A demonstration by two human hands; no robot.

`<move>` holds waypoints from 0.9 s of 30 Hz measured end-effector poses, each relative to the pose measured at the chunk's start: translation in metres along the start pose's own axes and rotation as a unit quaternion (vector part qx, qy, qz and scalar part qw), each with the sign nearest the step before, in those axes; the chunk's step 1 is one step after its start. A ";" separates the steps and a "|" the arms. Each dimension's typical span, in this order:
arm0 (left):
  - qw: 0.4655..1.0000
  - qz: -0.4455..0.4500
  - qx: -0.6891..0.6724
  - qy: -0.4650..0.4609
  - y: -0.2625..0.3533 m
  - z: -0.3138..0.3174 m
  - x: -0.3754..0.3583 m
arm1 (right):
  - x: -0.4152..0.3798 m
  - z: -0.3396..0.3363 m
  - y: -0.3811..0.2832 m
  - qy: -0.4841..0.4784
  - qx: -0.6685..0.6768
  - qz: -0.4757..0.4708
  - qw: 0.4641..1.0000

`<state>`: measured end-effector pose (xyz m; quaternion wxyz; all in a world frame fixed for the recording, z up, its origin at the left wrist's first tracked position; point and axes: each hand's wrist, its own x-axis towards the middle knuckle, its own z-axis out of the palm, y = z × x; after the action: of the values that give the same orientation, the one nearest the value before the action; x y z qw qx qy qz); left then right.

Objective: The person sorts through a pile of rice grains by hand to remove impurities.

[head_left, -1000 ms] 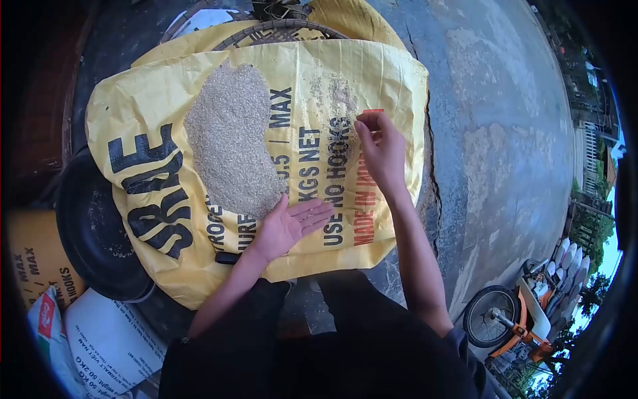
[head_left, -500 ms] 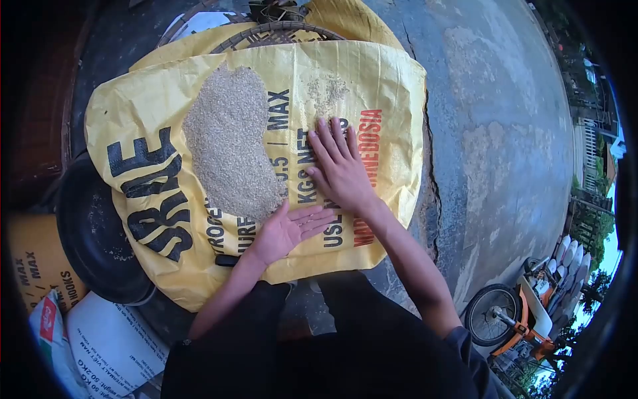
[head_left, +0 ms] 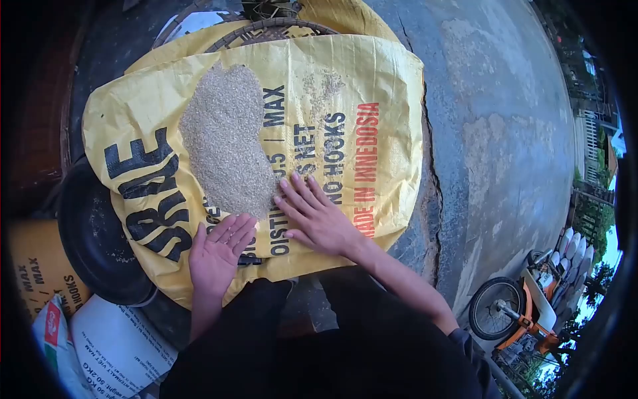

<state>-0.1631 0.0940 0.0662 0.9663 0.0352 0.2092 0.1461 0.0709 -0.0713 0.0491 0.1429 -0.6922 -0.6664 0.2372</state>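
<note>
A pale heap of fine grain point(head_left: 226, 139) lies spread on a yellow woven sack point(head_left: 392, 153) printed with black and red letters. My left hand point(head_left: 221, 251) is palm up at the heap's near edge, fingers extended and nothing held in it. My right hand point(head_left: 312, 216), palm down with fingers spread, rests on or just over the sack, right of the heap's lower end. A thin scatter of grain point(head_left: 322, 86) lies farther up the sack.
A black round basin point(head_left: 96, 233) stands left of the sack, above yellow and white bags point(head_left: 119, 346). Woven baskets point(head_left: 279, 28) show beyond the sack's far edge. Cracked concrete floor point(head_left: 492, 166) stretches to the right, with an orange motorbike point(head_left: 525, 306) parked there.
My right hand has moved down and left across the sack, toward the heap. My left hand has shifted left, its fingers now pointing more away from me.
</note>
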 end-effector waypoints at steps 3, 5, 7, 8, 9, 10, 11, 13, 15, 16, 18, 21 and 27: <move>0.997 0.078 0.008 0.009 0.024 0.007 -0.009 | -0.005 0.005 -0.009 -0.012 0.025 -0.019 0.999; 0.994 0.109 0.013 0.016 0.040 0.012 -0.013 | -0.009 0.007 -0.013 -0.013 0.035 -0.025 0.999; 0.987 0.160 0.000 0.009 0.056 0.014 -0.017 | -0.012 0.011 -0.014 -0.003 0.051 -0.046 0.998; 0.986 0.165 -0.002 -0.022 0.066 0.013 -0.020 | -0.014 0.010 -0.015 0.007 0.051 -0.050 0.997; 0.986 0.164 -0.002 -0.020 0.073 0.017 -0.024 | -0.014 0.008 -0.015 0.006 0.053 -0.050 0.997; 0.978 0.207 0.000 0.027 0.081 0.023 -0.028 | -0.015 0.007 -0.014 0.006 0.054 -0.046 0.997; 0.965 0.251 0.002 0.074 0.089 0.029 -0.033 | -0.014 0.006 -0.013 0.007 0.055 -0.043 0.998; 0.955 0.282 0.012 0.092 0.107 0.041 -0.041 | -0.014 0.008 -0.012 0.011 0.058 -0.041 0.997; 0.932 0.341 0.034 0.122 0.125 0.044 -0.049 | -0.015 0.011 -0.012 0.022 0.066 -0.048 0.996; 0.934 0.344 0.039 0.088 0.137 0.037 -0.058 | -0.015 0.011 -0.012 0.023 0.067 -0.047 0.996; 0.931 0.354 0.050 0.068 0.155 0.029 -0.071 | -0.015 0.009 -0.012 0.039 0.082 -0.052 0.995; 0.920 0.382 0.054 0.064 0.170 0.023 -0.083 | -0.016 0.008 -0.012 0.085 0.085 -0.031 0.992; 0.901 0.415 0.039 0.119 0.176 -0.002 -0.099 | -0.025 -0.014 0.009 0.259 0.021 0.152 0.954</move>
<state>-0.2970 0.2329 0.1263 0.7837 0.1390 0.2942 0.5290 0.0862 -0.0952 0.0597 0.2874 -0.8200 -0.4880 0.0832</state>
